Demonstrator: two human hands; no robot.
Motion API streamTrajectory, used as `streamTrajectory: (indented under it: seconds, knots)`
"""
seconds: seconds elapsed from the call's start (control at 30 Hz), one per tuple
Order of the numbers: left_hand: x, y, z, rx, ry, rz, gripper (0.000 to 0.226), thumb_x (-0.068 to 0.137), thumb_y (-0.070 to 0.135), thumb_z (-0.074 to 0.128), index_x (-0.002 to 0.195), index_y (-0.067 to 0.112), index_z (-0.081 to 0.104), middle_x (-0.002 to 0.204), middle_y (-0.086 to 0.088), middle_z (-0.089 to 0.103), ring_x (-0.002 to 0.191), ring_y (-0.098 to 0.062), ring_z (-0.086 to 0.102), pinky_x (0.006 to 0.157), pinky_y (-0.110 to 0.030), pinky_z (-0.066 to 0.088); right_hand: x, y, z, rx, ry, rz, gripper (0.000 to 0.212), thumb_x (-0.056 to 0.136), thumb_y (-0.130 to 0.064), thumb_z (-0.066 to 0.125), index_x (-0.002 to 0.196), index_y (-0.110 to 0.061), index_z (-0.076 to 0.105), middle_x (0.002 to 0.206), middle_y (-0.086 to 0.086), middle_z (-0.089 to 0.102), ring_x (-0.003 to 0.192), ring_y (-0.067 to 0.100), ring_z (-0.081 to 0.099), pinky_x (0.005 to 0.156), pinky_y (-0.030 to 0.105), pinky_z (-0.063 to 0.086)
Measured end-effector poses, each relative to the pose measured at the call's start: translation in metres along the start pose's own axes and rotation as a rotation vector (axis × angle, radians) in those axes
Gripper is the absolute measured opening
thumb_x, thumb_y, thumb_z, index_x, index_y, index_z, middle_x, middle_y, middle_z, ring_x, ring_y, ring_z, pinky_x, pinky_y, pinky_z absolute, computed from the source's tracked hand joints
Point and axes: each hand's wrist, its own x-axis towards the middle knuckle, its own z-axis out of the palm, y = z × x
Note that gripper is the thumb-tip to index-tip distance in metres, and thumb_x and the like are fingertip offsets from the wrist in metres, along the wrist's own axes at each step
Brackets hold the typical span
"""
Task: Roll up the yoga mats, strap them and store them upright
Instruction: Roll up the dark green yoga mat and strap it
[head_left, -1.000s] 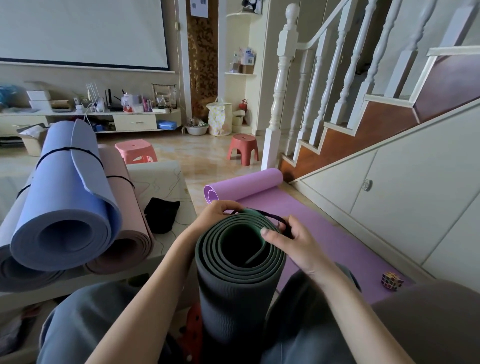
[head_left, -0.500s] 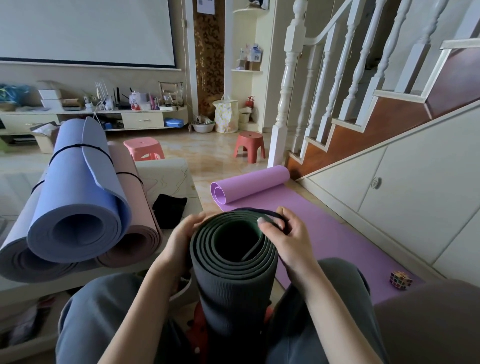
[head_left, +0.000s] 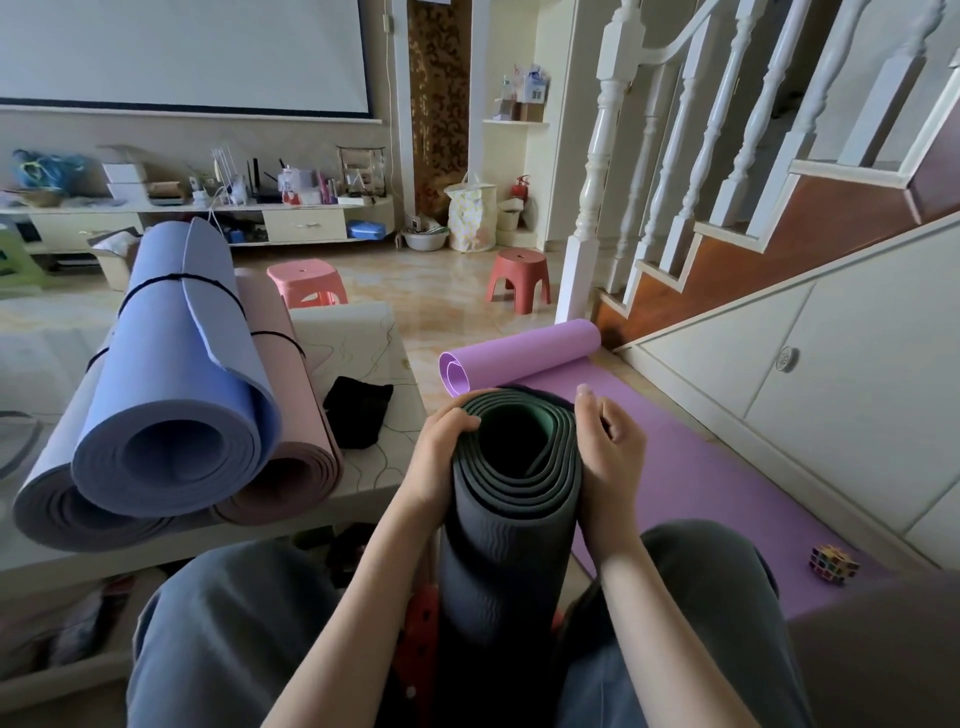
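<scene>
A dark green-grey rolled mat (head_left: 511, 519) stands upright between my knees. My left hand (head_left: 439, 457) grips its upper left side, fingertips hooked over the rim. My right hand (head_left: 610, 452) sits against the upper right side, thumb up along the rim and fingers curled on a thin black strap (head_left: 550, 399), which shows only as a dark line behind the far rim. On the low table (head_left: 363, 483) to my left lie a strapped blue roll (head_left: 171, 415), a pink roll (head_left: 291, 457) and a greyish roll (head_left: 47, 499). A purple mat (head_left: 675, 457) lies half unrolled on the floor.
A black pouch (head_left: 358, 410) lies on the table beside the rolls. A puzzle cube (head_left: 834, 564) rests on the purple mat's near right. A pink stool (head_left: 306, 280) and a red stool (head_left: 519, 278) stand on the tiled floor. Staircase cabinets (head_left: 779, 374) line the right.
Both hands slid from the top of the dark roll down to its sides. The black strap loop that lay over the rim has gone mostly out of sight behind it.
</scene>
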Motion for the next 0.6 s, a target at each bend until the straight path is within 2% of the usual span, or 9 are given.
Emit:
streamTrajectory:
  seconds: [0.1,0.2,0.27,0.33,0.37,0.43,0.5,0.53,0.6]
  knots:
    - [0.023,-0.001,0.006,0.151,0.07,0.003,0.04,0.065,0.014,0.043,0.093,0.007,0.07,0.095,-0.012,0.07,0.093,-0.024,0.062,0.084,-0.031,0.05,0.012,0.008,0.003,-0.075,0.094,-0.131,0.057,0.097,-0.023,0.055,0.05,-0.01,0.026,0.048,0.012,0.021,0.049,0.021,0.018,0.052,0.031,0.016]
    - [0.038,0.003,0.011,0.258,0.086,0.062,0.034,0.067,0.012,0.04,0.078,0.017,0.072,0.078,0.004,0.072,0.079,-0.008,0.064,0.072,-0.019,0.05,0.023,0.009,0.01,-0.144,0.173,-0.272,0.056,0.093,-0.032,0.051,0.046,-0.013,0.028,0.044,0.014,0.024,0.045,0.029,0.018,0.048,0.037,0.018]
    - [0.041,0.006,0.014,0.299,0.1,0.121,0.037,0.076,0.003,0.04,0.072,0.023,0.071,0.071,0.01,0.07,0.07,0.002,0.061,0.067,-0.013,0.048,0.023,0.008,0.014,-0.137,0.125,-0.272,0.053,0.091,-0.038,0.048,0.048,-0.013,0.029,0.043,0.006,0.024,0.045,0.021,0.02,0.049,0.035,0.018]
    - [0.044,0.006,0.015,0.317,0.146,0.153,0.044,0.084,-0.007,0.038,0.075,0.021,0.07,0.075,0.01,0.068,0.068,0.005,0.06,0.065,-0.01,0.047,0.014,0.007,0.011,-0.158,0.033,-0.239,0.043,0.086,-0.045,0.048,0.054,-0.022,0.03,0.048,-0.005,0.029,0.051,0.01,0.025,0.052,0.029,0.021]
    - [0.045,0.005,0.017,0.329,0.164,0.165,0.04,0.084,-0.006,0.039,0.078,0.019,0.07,0.078,0.008,0.068,0.069,0.005,0.061,0.066,-0.011,0.047,0.007,0.008,0.003,-0.186,-0.03,-0.231,0.038,0.082,-0.05,0.052,0.06,-0.026,0.031,0.054,-0.009,0.032,0.056,0.008,0.029,0.055,0.026,0.025]
    - [0.046,0.003,0.017,0.369,0.199,0.2,0.025,0.078,0.007,0.046,0.084,0.021,0.066,0.083,0.004,0.065,0.073,-0.002,0.059,0.068,-0.016,0.046,-0.004,0.008,-0.018,-0.293,-0.202,-0.246,0.053,0.065,-0.07,0.063,0.074,-0.026,0.034,0.069,-0.013,0.036,0.068,0.006,0.037,0.064,0.022,0.033]
    - [0.045,0.0,0.016,0.363,0.253,0.219,0.021,0.072,0.013,0.047,0.087,0.027,0.051,0.084,0.002,0.051,0.07,-0.006,0.049,0.064,-0.02,0.042,-0.006,0.008,-0.036,-0.551,-0.322,-0.31,0.074,0.047,-0.086,0.061,0.083,-0.028,0.033,0.08,-0.016,0.038,0.081,-0.003,0.041,0.077,0.027,0.035]
    - [0.043,-0.001,0.017,0.325,0.276,0.229,0.021,0.073,0.011,0.049,0.087,0.026,0.043,0.081,0.003,0.044,0.065,-0.003,0.045,0.061,-0.018,0.04,-0.007,0.009,-0.041,-0.673,-0.322,-0.364,0.077,0.045,-0.086,0.061,0.085,-0.026,0.033,0.081,-0.018,0.038,0.081,-0.003,0.041,0.081,0.032,0.035]
    - [0.04,-0.003,0.02,0.291,0.349,0.32,0.023,0.079,0.005,0.051,0.084,0.021,0.036,0.074,0.006,0.038,0.056,0.004,0.04,0.056,-0.011,0.036,-0.01,0.014,-0.044,-0.754,-0.232,-0.409,0.074,0.048,-0.083,0.06,0.083,-0.024,0.032,0.075,-0.018,0.037,0.075,0.006,0.04,0.079,0.038,0.036]
